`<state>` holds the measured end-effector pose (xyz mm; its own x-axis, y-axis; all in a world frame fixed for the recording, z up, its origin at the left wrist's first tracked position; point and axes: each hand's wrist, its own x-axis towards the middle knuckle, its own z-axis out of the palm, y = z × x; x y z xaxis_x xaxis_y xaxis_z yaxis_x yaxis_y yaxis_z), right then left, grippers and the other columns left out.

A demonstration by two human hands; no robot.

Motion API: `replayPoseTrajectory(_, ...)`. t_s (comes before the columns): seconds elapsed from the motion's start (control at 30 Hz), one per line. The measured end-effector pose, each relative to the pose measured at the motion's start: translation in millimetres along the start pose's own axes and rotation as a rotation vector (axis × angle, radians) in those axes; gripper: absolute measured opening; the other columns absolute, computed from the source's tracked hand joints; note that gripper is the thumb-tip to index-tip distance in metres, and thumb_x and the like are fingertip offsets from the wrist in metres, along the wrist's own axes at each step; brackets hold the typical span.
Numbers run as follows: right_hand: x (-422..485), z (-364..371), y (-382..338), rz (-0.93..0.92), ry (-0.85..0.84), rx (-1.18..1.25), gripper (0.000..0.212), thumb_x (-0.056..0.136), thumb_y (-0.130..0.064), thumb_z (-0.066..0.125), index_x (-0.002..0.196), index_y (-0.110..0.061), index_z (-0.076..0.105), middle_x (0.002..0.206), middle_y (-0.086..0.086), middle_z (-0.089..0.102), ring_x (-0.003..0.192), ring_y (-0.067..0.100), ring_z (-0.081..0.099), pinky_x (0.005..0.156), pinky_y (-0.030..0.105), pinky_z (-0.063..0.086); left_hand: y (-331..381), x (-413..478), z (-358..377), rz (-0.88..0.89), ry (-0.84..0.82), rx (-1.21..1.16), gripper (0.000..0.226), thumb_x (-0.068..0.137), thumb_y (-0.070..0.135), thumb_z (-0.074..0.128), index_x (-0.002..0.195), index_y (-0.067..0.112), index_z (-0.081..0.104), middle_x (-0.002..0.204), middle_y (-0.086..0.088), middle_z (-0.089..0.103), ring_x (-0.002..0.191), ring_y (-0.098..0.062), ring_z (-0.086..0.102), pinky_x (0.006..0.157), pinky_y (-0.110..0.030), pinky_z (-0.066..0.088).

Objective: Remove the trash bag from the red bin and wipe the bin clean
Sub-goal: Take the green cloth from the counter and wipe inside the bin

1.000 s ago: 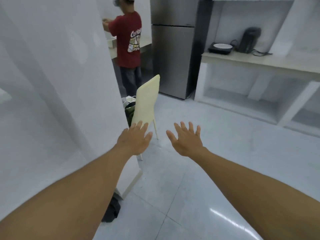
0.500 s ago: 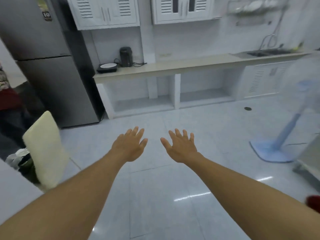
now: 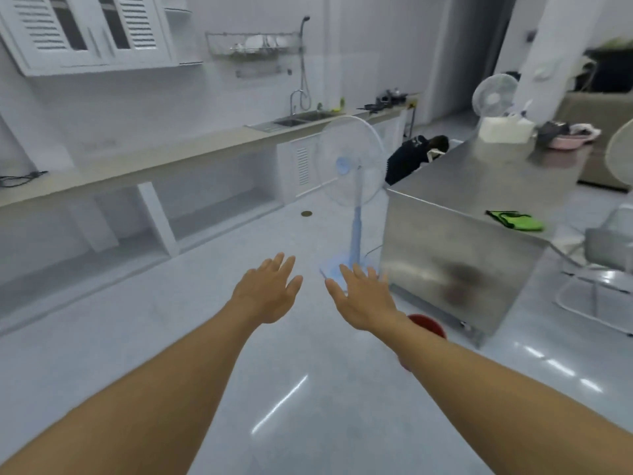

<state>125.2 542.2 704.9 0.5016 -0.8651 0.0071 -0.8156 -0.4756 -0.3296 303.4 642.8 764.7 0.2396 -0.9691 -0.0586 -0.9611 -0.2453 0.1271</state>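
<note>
The red bin (image 3: pixel 429 326) stands on the floor by the near corner of the steel table, mostly hidden behind my right forearm; only part of its rim shows, and no bag can be made out. A green cloth (image 3: pixel 517 221) lies on the steel table's near edge. My left hand (image 3: pixel 269 291) and my right hand (image 3: pixel 364 296) are both held out in front of me over the floor, fingers straight and spread, holding nothing. My right hand is a little left of and beyond the bin.
A blue standing fan (image 3: pixel 352 186) stands just past my hands, beside the steel table (image 3: pixel 455 241). A metal chair (image 3: pixel 603 269) is at the right. A long counter (image 3: pixel 171 159) with a sink (image 3: pixel 301 120) runs along the left wall. Floor lies open in front.
The view has swung right: the fridge, the pale chair and the person in red have left the frame, while the fan, steel table and red bin have come in. My hands stay outstretched and open.
</note>
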Motion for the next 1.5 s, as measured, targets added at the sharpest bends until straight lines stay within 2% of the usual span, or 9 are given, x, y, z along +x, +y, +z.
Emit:
replayPoseTrajectory(0.07, 5, -17, 46, 0.055, 0.026, -0.008, 0.074, 0.099, -0.069, 0.014, 0.16, -0.027, 0.022, 0.169, 0.004, 0.018, 0.153, 0.034, 0.015, 0.123, 0.057, 0.004, 43, 33, 7, 0.071, -0.013, 0.002, 0.063, 0.108, 0.049, 0.02, 0.164, 0.022, 0.01, 0.172, -0.002, 0.006, 0.157, -0.024, 0.013, 0.125, -0.045, 0.018)
replayPoseTrajectory(0.17, 12, -40, 105, 0.131, 0.081, -0.022, 0.069, 0.099, -0.066, 0.017, 0.153, -0.027, 0.035, 0.161, 0.004, 0.035, 0.147, 0.033, 0.029, 0.12, 0.057, 0.013, 100, 80, 15, 0.162, -0.024, 0.002, 0.063, 0.108, 0.048, 0.021, 0.164, 0.022, 0.011, 0.172, -0.002, 0.007, 0.157, -0.024, 0.015, 0.124, -0.043, 0.019)
replayPoseTrajectory(0.23, 18, -53, 140, 0.188, 0.103, -0.003, 0.066, 0.1, -0.064, 0.019, 0.151, -0.028, 0.037, 0.157, 0.002, 0.039, 0.145, 0.033, 0.031, 0.12, 0.058, 0.012, 135, 111, 20, 0.224, -0.033, -0.002, 0.062, 0.108, 0.048, 0.022, 0.164, 0.021, 0.011, 0.172, -0.003, 0.008, 0.156, -0.023, 0.016, 0.123, -0.042, 0.019)
replayPoseTrajectory(0.47, 47, -82, 250, 0.367, 0.168, 0.059, 0.068, 0.1, -0.064, 0.02, 0.156, -0.028, 0.029, 0.167, 0.004, 0.024, 0.153, 0.037, 0.014, 0.122, 0.059, -0.001, 239, 208, 40, 0.45, -0.054, -0.013, 0.06, 0.108, 0.046, 0.025, 0.162, 0.019, 0.018, 0.17, -0.006, 0.015, 0.154, -0.027, 0.023, 0.122, -0.046, 0.025)
replayPoseTrajectory(0.77, 91, -119, 359, 0.574, 0.205, 0.091, 0.076, 0.098, -0.069, 0.018, 0.161, -0.028, 0.017, 0.171, 0.002, 0.01, 0.156, 0.032, 0.0, 0.123, 0.056, -0.003, 350, 338, 48, 0.665, -0.084, 0.031, 0.062, 0.108, 0.047, 0.022, 0.163, 0.02, 0.013, 0.172, -0.006, 0.007, 0.158, -0.024, 0.008, 0.127, -0.047, 0.01)
replayPoseTrajectory(1.0, 116, -144, 443, 0.638, 0.211, 0.096, 0.076, 0.099, -0.069, 0.017, 0.162, -0.026, 0.015, 0.171, 0.005, 0.01, 0.156, 0.033, -0.002, 0.123, 0.056, -0.004, 437, 407, 61, 0.738, -0.109, 0.034, 0.063, 0.108, 0.05, 0.021, 0.164, 0.023, 0.01, 0.172, -0.002, 0.002, 0.159, -0.021, 0.002, 0.127, -0.045, 0.007)
replayPoseTrajectory(1.27, 171, -180, 565, 0.597, 0.2, 0.073, 0.074, 0.1, -0.067, 0.02, 0.161, -0.026, 0.017, 0.169, 0.004, 0.016, 0.156, 0.034, 0.005, 0.124, 0.056, 0.002, 531, 477, 78, 0.672, -0.095, -0.007, 0.063, 0.107, 0.049, 0.023, 0.163, 0.022, 0.015, 0.172, -0.003, 0.009, 0.158, -0.022, 0.007, 0.126, -0.045, 0.01)
replayPoseTrajectory(1.5, 219, -200, 636, 0.531, 0.151, 0.075, 0.074, 0.1, -0.066, 0.023, 0.162, -0.026, 0.016, 0.169, 0.005, 0.018, 0.156, 0.035, 0.006, 0.123, 0.057, 0.001, 582, 529, 92, 0.63, -0.08, -0.065, 0.063, 0.107, 0.047, 0.027, 0.162, 0.019, 0.019, 0.171, -0.005, 0.014, 0.157, -0.021, 0.011, 0.125, -0.044, 0.017)
